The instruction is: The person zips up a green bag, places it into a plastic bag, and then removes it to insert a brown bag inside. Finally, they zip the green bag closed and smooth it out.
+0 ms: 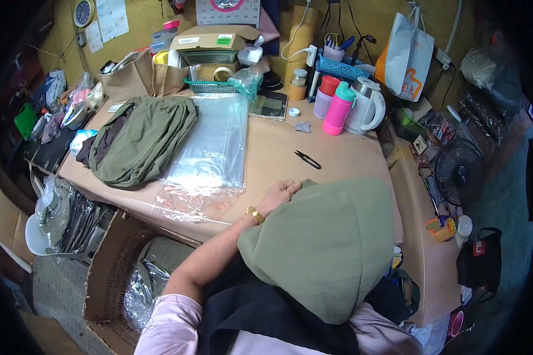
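Note:
A large green cloth piece (331,236) is spread over the table's front edge and my lap. My left hand (278,198), with a gold watch at the wrist, is closed on its upper left edge. My right hand is hidden by the cloth; only the sleeve shows at the lower right. Black thread snips (308,159) lie on the table (266,154) beyond the cloth. Further left are clear plastic sheets (213,142) and a folded green garment (145,139) with a dark lining.
At the back right stand a pink bottle (339,109), a kettle (366,106) and a blue basket (343,66). Baskets (210,87) and paper bags (127,77) line the back. An open carton (103,284) is below left, and a fan (458,171) is at right.

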A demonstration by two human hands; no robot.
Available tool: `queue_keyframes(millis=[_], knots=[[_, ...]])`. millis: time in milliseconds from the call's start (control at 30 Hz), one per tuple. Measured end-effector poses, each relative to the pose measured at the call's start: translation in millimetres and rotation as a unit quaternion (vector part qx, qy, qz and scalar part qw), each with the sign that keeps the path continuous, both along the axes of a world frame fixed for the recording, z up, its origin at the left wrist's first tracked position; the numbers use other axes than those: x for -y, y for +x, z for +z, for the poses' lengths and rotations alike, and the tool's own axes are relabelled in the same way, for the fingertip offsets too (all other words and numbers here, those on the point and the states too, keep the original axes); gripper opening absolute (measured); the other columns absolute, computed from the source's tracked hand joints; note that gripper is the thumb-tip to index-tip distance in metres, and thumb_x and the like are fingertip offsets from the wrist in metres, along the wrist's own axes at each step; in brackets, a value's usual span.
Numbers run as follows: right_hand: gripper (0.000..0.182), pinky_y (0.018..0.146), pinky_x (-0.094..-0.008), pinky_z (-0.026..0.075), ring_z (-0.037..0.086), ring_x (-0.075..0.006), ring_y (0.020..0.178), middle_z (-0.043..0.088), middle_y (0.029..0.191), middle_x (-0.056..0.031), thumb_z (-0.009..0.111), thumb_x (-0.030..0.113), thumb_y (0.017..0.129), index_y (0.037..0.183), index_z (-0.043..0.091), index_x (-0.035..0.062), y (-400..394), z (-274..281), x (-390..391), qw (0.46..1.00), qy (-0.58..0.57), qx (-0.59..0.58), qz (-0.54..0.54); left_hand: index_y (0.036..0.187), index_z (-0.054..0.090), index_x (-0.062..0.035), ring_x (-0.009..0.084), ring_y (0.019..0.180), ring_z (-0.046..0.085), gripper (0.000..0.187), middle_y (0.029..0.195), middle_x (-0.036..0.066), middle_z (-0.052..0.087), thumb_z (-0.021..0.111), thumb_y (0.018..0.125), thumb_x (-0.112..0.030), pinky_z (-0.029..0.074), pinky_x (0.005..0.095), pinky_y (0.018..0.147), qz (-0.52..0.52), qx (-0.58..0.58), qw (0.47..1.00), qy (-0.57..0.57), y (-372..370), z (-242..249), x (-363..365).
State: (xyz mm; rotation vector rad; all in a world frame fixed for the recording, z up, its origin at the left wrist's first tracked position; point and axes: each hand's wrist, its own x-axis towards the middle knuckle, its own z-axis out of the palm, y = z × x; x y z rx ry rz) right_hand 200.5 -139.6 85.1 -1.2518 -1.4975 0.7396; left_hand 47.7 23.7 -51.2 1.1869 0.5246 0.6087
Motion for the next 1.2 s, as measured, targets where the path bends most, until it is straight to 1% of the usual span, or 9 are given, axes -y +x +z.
queue_keyframes(millis=[333, 467, 567, 733, 867, 933, 1067, 1167, 1200], knots=[[0.051, 0.107, -0.0375, 0.04, 0.049, -0.0289, 0.131, 0.053, 0.141, -0.0122, 0.058, 0.035, 0.093, 0.136, 0.055, 0.0078, -8, 2, 3, 0.999, 0.0, 0.038, 0.009, 0.072, 0.053, -0.0018, 0.0094, 0.059, 0.047, 0.031, 0.063, -0.001, 0.052, 0.057, 0.099, -0.018, 0.04, 0.0279, 0.056, 0.431, 0.065, 0.852, 0.29, -23, 59, 31], [0.051, 0.107, -0.0376, 0.04, 0.049, -0.0292, 0.131, 0.053, 0.141, -0.0123, 0.058, 0.035, 0.093, 0.136, 0.055, 0.0079, -11, 12, -7, 0.996, 0.001, 0.089, 0.025, 0.087, 0.065, 0.0013, 0.0182, 0.071, 0.062, 0.022, 0.07, 0.01, 0.061, 0.067, 0.088, -0.02, 0.049, 0.0296, 0.066, 0.095, 0.012, 0.93, 0.356, -94, 124, 81], [0.051, 0.107, -0.0376, 0.04, 0.049, -0.0295, 0.131, 0.053, 0.141, -0.0124, 0.058, 0.035, 0.093, 0.136, 0.055, 0.0079, -15, 22, -12, 0.987, -0.008, 0.156, 0.048, 0.102, 0.063, 0.0022, 0.0459, 0.08, 0.06, 0.033, 0.086, 0.023, 0.063, 0.071, 0.082, -0.022, 0.051, 0.0464, 0.074, -0.121, -0.115, 0.838, 0.519, -84, 137, 134], [0.051, 0.107, -0.0377, 0.04, 0.049, -0.0299, 0.131, 0.053, 0.142, -0.0125, 0.058, 0.035, 0.092, 0.136, 0.056, 0.008, -29, 63, -51, 0.925, -0.047, 0.358, 0.12, 0.124, 0.059, -0.0011, 0.0279, 0.111, 0.063, 0.034, 0.12, 0.013, 0.064, 0.06, 0.092, -0.011, 0.05, 0.0383, 0.094, -0.182, 0.135, 0.891, 0.393, -103, 168, 152], [0.051, 0.107, -0.0377, 0.04, 0.049, -0.0302, 0.131, 0.052, 0.142, -0.0126, 0.058, 0.035, 0.092, 0.135, 0.056, 0.0081, -47, 91, -100, 0.873, -0.041, 0.463, 0.15, 0.128, 0.057, -0.0009, 0.0145, 0.113, 0.058, 0.034, 0.121, 0.008, 0.063, 0.058, 0.099, -0.017, 0.047, 0.0327, 0.097, 0.029, 0.218, 0.966, 0.136, -109, 112, 82], [0.051, 0.107, -0.0378, 0.04, 0.049, -0.0303, 0.131, 0.052, 0.142, -0.0127, 0.058, 0.035, 0.092, 0.135, 0.056, 0.0082, -59, 99, -112, 0.868, -0.046, 0.474, 0.138, 0.12, 0.06, 0.0055, 0.0169, 0.106, 0.061, 0.037, 0.109, 0.016, 0.067, 0.056, 0.101, -0.026, 0.047, 0.0352, 0.094, 0.217, -0.295, 0.877, 0.312, -111, 96, 49], [0.05, 0.105, -0.0392, 0.042, 0.053, -0.0336, 0.125, 0.057, 0.136, -0.0191, 0.054, 0.04, 0.097, 0.131, 0.057, 0.0036, -77, 103, -79, 0.906, -0.065, 0.396, 0.135, 0.11, 0.062, 0.0074, 0.0339, 0.095, 0.06, 0.049, 0.091, 0.023, 0.063, 0.06, 0.097, -0.04, 0.042, 0.0424, 0.098, 0.398, -0.132, 0.859, 0.293, -84, 73, 37], [0.043, 0.092, -0.0432, 0.045, 0.06, -0.0321, 0.107, 0.067, 0.105, -0.0165, 0.056, 0.043, 0.097, 0.106, 0.067, 0.0028, -60, 31, -96, 0.906, 0.07, 0.319, 0.268, 0.111, 0.062, 0.0063, 0.039, 0.1, 0.061, 0.054, 0.093, 0.027, 0.064, 0.062, 0.094, -0.045, 0.042, 0.043, 0.099, 0.439, -0.154, 0.616, 0.635, -84, 48, 26], [0.042, 0.098, -0.043, 0.043, 0.056, -0.034, 0.114, 0.062, 0.118, -0.0182, 0.058, 0.042, 0.096, 0.112, 0.065, 0.0039, -59, 23, -94, 0.929, 0.062, 0.333, 0.149, 0.124, 0.056, 0.0071, 0.0414, 0.111, 0.059, 0.062, 0.118, 0.032, 0.06, 0.064, 0.091, -0.044, 0.045, 0.0453, 0.096, 0.2, -0.246, 0.699, 0.642, -115, 55, 37]])
